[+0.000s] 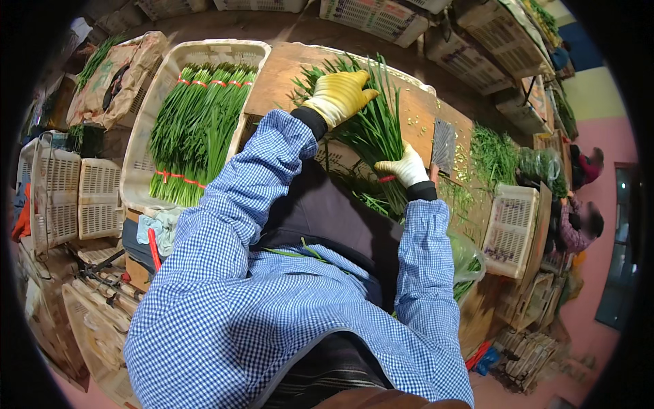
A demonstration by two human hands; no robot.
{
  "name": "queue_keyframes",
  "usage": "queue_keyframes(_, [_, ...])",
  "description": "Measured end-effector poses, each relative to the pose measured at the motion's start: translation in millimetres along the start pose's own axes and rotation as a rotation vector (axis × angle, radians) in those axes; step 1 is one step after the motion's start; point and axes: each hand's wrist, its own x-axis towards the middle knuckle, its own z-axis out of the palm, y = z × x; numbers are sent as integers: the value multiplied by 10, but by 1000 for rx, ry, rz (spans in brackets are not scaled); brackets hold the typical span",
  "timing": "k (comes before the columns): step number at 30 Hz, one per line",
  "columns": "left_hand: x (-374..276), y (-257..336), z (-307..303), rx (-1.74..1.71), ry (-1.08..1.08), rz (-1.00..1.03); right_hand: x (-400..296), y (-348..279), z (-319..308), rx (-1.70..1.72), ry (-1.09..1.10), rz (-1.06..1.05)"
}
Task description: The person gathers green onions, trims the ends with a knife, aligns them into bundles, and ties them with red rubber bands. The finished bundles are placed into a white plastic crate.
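My right hand (407, 166), in a white glove, grips a bundle of long green leafy stalks, likely garlic chives (383, 122), near a red tie. My left hand (340, 97), in a yellow and white glove, lies on the leafy end of the bundle with its thumb and fingers apart; its palm side is hidden. To the left, a white plastic crate (135, 168) holds several bundles bound with red ties. Under the leaves is a wooden board (281, 69). Right of the bundle lies a flat grey ridged piece (443, 145), by my right hand.
Loose green stalks (493, 156) and trimmings lie at the board's right. An upright white crate (510, 230) stands farther right, near a clear plastic bag (462, 258). Stacked crates (56, 189) line the left side. Two people (580, 225) are at the far right.
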Motion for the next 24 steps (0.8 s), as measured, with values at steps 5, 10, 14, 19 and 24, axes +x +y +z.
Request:
queue_keyframes(5, [80,95,89,116,-46,90,-99,69,-26,76,2,-51])
queue_keyframes(10, [51,96,215,-34,33,18,-269,-23,-3,73,18,-69])
queue_keyframes(14, [4,-86,302,-1066,146,-260,-321,35,21,161,5,-29])
queue_keyframes(19, [-235,-364,42,-1316,369,-440,-334,200,53,254,25,-10])
queue_keyframes(24, [-683,-192,18,-253,497,56,-350,151,97,153,97,-12])
